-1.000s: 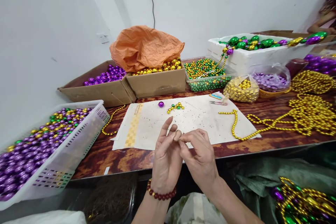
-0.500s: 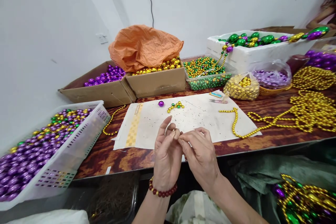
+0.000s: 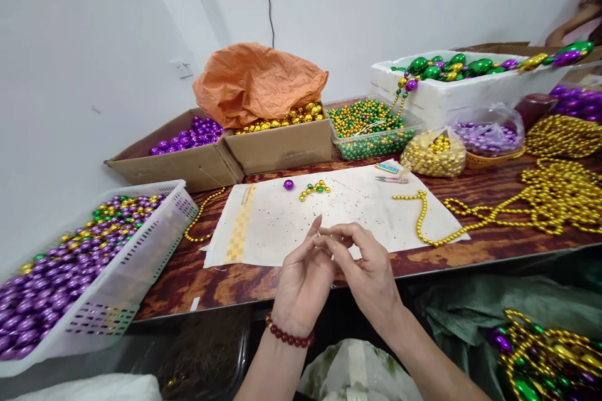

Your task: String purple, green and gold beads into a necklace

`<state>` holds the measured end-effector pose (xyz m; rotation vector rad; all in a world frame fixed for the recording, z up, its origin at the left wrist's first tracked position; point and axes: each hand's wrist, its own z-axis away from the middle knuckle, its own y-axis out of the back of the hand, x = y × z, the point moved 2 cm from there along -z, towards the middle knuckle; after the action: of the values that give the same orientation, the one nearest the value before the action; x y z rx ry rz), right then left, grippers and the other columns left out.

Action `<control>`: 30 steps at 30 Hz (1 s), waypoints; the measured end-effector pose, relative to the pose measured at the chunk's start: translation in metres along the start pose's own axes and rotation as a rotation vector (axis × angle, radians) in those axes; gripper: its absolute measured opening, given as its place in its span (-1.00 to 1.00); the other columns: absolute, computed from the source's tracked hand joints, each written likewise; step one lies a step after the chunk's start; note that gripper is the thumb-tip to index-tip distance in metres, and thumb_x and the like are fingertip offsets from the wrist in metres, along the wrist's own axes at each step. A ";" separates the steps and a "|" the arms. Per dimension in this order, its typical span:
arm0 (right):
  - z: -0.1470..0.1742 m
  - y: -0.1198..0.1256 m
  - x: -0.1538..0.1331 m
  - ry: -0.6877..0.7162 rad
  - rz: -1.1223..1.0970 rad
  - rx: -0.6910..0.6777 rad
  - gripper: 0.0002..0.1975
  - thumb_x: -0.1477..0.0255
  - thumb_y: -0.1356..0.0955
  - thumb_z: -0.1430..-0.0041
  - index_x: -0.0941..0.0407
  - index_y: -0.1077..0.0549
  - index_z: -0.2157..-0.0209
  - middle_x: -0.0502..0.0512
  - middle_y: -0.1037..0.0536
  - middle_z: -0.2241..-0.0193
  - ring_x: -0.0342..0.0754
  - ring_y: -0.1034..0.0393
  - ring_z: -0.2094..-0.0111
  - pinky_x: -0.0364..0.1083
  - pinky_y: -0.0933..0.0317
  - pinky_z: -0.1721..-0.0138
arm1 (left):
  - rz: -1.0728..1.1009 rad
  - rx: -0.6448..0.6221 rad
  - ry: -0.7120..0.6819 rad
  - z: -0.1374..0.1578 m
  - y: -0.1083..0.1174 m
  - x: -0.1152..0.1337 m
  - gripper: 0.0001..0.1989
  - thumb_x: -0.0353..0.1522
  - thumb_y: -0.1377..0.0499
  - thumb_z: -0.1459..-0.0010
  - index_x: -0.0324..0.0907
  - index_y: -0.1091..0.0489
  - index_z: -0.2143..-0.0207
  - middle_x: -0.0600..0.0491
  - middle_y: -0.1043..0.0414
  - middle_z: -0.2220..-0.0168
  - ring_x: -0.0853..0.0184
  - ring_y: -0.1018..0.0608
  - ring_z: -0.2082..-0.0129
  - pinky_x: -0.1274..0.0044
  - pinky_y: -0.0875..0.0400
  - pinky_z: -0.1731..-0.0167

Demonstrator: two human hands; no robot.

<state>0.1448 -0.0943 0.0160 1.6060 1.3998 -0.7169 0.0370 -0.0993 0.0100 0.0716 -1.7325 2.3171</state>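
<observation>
Over the near edge of the white cloth, my left hand (image 3: pixel 305 282) is turned palm up, a dark red bead bracelet (image 3: pixel 291 339) round its wrist. Its thumb and fingertips are closed together. My right hand (image 3: pixel 367 269) meets it from the right, thumb and forefinger pinched against the left fingertips. Whatever lies between them is too small to make out. Beyond the hands, a purple ball bead (image 3: pixel 288 185) and a small cluster of gold and green beads (image 3: pixel 315 189) lie on the cloth (image 3: pixel 273 232), near a thin needle-like rod (image 3: pixel 347 188).
A white basket (image 3: pixel 141 250) of purple, gold and green beads stands left. Cardboard boxes (image 3: pixel 282 153), a clear bin (image 3: pixel 371 147) and a foam box (image 3: pixel 414 97) line the back. Gold bead strands (image 3: pixel 559 200) lie right, with snips (image 3: pixel 392 180) on the cloth. Another person's arm (image 3: pixel 574 22) shows far right.
My left fingers have folded in from a more spread pose, and my right fingers have moved slightly up and over the left fingertips. Beads and containers stay where they were.
</observation>
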 end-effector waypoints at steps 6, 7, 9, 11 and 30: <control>-0.004 -0.005 0.009 -0.008 -0.061 -0.004 -0.90 0.46 -0.31 -0.25 0.06 -0.47 0.32 0.01 -0.50 0.33 -0.05 -0.33 0.25 -0.04 -0.16 0.15 | -0.027 0.008 0.024 -0.003 -0.001 -0.005 -0.62 -0.61 0.05 -0.21 -0.37 -0.26 -0.07 -0.08 -0.38 0.24 0.46 -0.52 0.24 0.68 -0.44 0.21; -0.004 -0.006 0.013 -0.033 -0.133 -0.014 -0.89 0.46 -0.30 -0.26 0.06 -0.47 0.32 0.01 -0.50 0.33 -0.06 -0.34 0.25 -0.05 -0.18 0.15 | -0.063 -0.003 0.003 -0.004 0.000 -0.005 -0.63 -0.62 0.03 -0.19 -0.36 -0.28 -0.05 -0.07 -0.38 0.25 0.47 -0.52 0.25 0.66 -0.44 0.19; -0.006 -0.006 0.022 -0.112 -0.307 -0.025 -0.89 0.45 -0.29 -0.27 0.07 -0.46 0.31 0.01 -0.49 0.35 -0.08 -0.36 0.28 -0.09 -0.22 0.21 | -0.159 -0.038 -0.060 -0.006 0.003 -0.003 -0.63 -0.61 -0.02 -0.18 -0.31 -0.31 -0.04 -0.04 -0.39 0.25 0.49 -0.50 0.29 0.58 -0.41 0.12; -0.007 -0.004 0.032 -0.196 -0.447 -0.017 -0.90 0.42 -0.29 -0.27 0.08 -0.44 0.29 -0.02 -0.46 0.41 -0.11 -0.34 0.37 -0.13 -0.24 0.31 | -0.250 -0.083 -0.137 -0.009 0.007 0.000 -0.65 -0.56 -0.06 -0.19 -0.25 -0.33 -0.03 0.00 -0.39 0.24 0.50 -0.47 0.34 0.49 -0.38 0.06; -0.013 -0.003 0.038 -0.057 -0.101 0.050 -0.86 0.42 -0.28 -0.27 0.06 -0.43 0.16 0.10 -0.44 0.13 0.03 -0.29 0.02 0.05 -0.14 -0.05 | -0.043 -0.048 0.130 -0.027 0.015 -0.006 -0.71 -0.51 -0.01 -0.23 -0.24 -0.35 0.02 0.05 -0.42 0.37 0.42 -0.51 0.24 0.53 -0.40 0.14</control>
<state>0.1483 -0.0650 -0.0108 1.5500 1.4400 -0.8569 0.0424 -0.0791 -0.0130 -0.0488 -1.7054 2.1969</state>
